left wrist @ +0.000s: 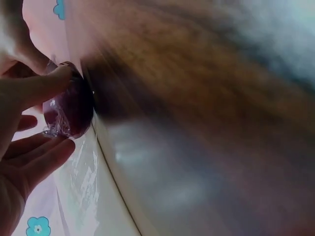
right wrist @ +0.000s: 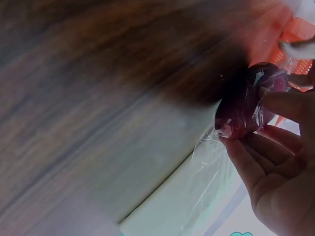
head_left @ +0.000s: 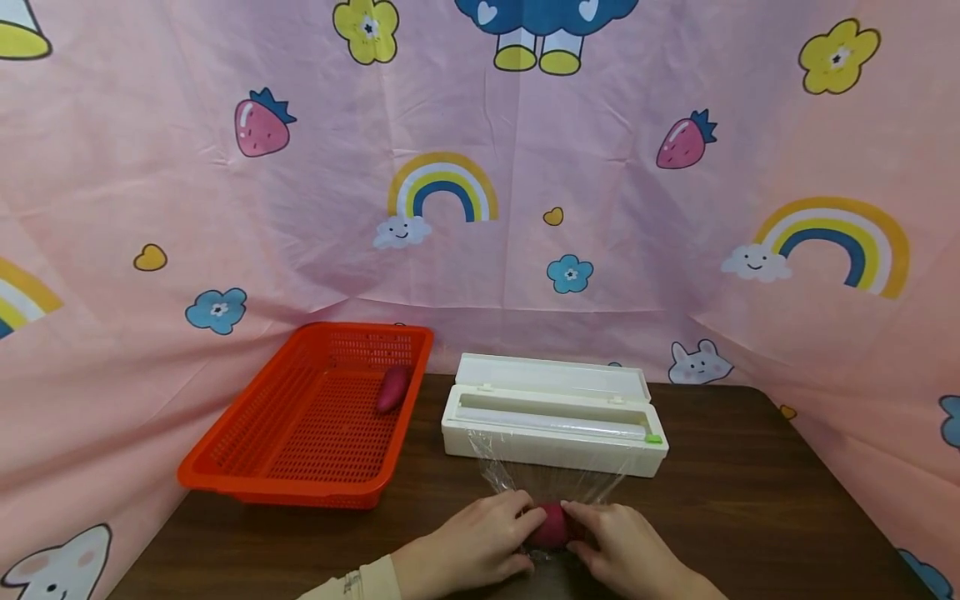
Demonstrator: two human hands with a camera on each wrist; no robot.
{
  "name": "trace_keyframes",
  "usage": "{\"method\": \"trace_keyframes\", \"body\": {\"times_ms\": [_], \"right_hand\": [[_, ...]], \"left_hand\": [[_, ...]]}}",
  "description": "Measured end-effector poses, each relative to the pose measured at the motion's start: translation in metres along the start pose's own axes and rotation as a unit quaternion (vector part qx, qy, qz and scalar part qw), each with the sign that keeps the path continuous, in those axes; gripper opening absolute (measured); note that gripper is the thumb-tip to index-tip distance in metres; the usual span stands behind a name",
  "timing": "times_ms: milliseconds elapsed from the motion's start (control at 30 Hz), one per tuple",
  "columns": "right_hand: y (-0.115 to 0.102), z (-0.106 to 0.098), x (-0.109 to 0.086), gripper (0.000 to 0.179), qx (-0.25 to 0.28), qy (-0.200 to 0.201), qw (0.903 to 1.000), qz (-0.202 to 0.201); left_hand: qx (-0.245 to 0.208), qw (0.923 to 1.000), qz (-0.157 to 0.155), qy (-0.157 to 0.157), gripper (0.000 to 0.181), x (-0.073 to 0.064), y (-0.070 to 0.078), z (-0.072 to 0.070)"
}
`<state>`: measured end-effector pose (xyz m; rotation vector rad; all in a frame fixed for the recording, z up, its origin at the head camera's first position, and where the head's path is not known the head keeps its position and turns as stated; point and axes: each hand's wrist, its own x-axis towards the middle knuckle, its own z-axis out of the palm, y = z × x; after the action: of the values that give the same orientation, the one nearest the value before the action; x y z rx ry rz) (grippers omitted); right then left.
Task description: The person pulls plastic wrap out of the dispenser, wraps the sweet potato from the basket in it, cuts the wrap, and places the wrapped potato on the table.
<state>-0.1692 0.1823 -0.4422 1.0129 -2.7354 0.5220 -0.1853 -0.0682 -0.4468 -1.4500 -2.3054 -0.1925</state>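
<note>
A purple-red sweet potato [head_left: 550, 527] is held low over the near part of the table, partly covered by clear cling film [head_left: 558, 482]. The film stretches from it back to the white cling film box [head_left: 555, 457]. At one end, my left hand [head_left: 476, 542] grips the sweet potato between thumb and fingers. My right hand [head_left: 628, 546] grips the other end the same way. In the left wrist view, crinkled film clings to the dark sweet potato [left wrist: 74, 105]. The right wrist view shows film bunched around the sweet potato [right wrist: 238, 110] beneath the thumb.
The box's lid [head_left: 551, 377] stands raised, with a film roll [head_left: 551, 422] inside and a green piece [head_left: 654, 439] at its right end. An orange-red basket [head_left: 285, 486] at the left contains another sweet potato [head_left: 393, 388]. Behind the dark wooden table [head_left: 750, 500] hangs a printed pink cloth [head_left: 600, 200].
</note>
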Motion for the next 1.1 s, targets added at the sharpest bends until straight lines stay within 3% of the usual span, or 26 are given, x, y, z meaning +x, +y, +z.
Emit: {"method": "trace_keyframes", "body": {"times_ms": [133, 333, 500, 700, 867, 1100], "right_hand": [[0.000, 0.001, 0.000, 0.041, 0.013, -0.011, 0.9998, 0.008], [0.002, -0.001, -0.001, 0.044, 0.072, -0.041, 0.9963, 0.025], [0.002, -0.001, -0.001, 0.055, 0.051, -0.041, 0.9978, 0.012], [0.002, 0.001, 0.002, 0.040, 0.027, -0.011, 0.9996, -0.001], [0.002, -0.002, 0.006, 0.038, 0.024, -0.016, 0.9996, -0.004], [0.004, -0.005, 0.017, 0.036, 0.026, -0.039, 0.9989, 0.006]], "left_hand": [[0.014, 0.9998, -0.008, 0.014, 0.037, 0.005, 0.000, 0.002], [-0.013, 0.9995, -0.017, 0.024, 0.019, 0.010, -0.002, 0.001], [-0.053, 0.9978, -0.029, 0.028, 0.014, 0.012, -0.007, 0.002], [-0.070, 0.9966, -0.027, 0.033, 0.011, 0.012, -0.010, 0.004], [-0.085, 0.9952, -0.037, 0.030, 0.011, 0.013, -0.013, 0.004], [-0.050, 0.9983, -0.030, 0.011, 0.013, 0.012, -0.015, 0.003]]}}
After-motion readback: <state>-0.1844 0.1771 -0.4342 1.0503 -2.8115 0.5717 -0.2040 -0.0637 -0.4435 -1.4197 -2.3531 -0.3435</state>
